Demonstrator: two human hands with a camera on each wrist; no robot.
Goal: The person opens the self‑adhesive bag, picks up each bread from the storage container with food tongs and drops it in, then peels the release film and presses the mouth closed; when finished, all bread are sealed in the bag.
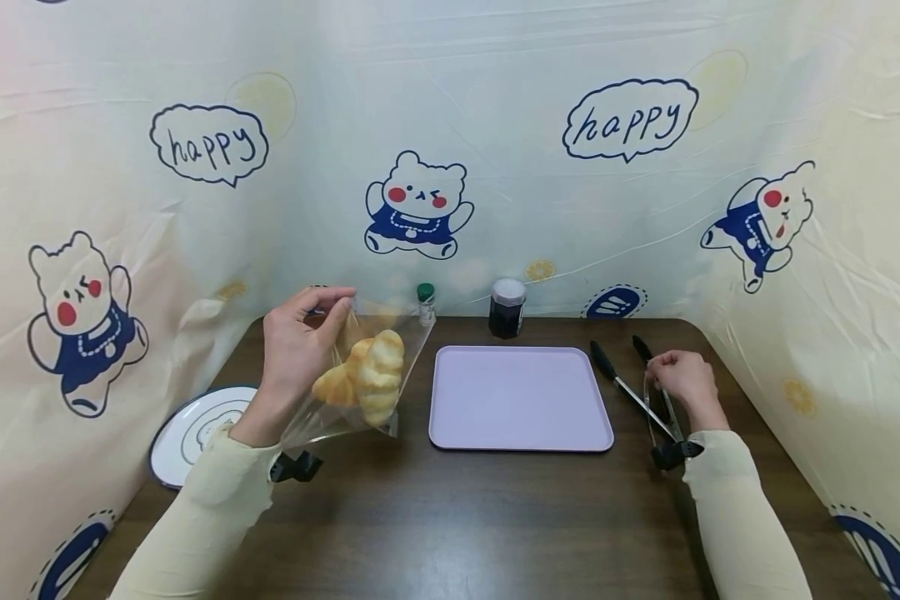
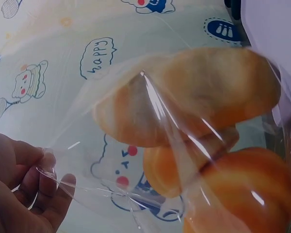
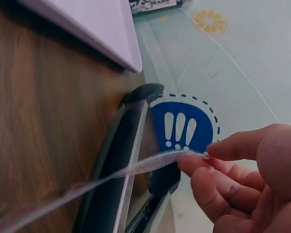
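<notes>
My left hand pinches the top edge of a clear plastic bag between thumb and fingers, lifting it over the left of the table. Several golden bread rolls shaped like croissants hang inside, seen large in the left wrist view. On the right, my right hand pinches the end of a thin, see-through strip that trails down and away. Below that hand lie tongs with black tips and metal arms, apparently not gripped. What the strip belongs to cannot be told.
A lilac tray lies mid-table between my hands. Behind it stand a dark jar with a pale lid and a small bottle with a green cap. A white plate with a dark rim sits beside my left forearm.
</notes>
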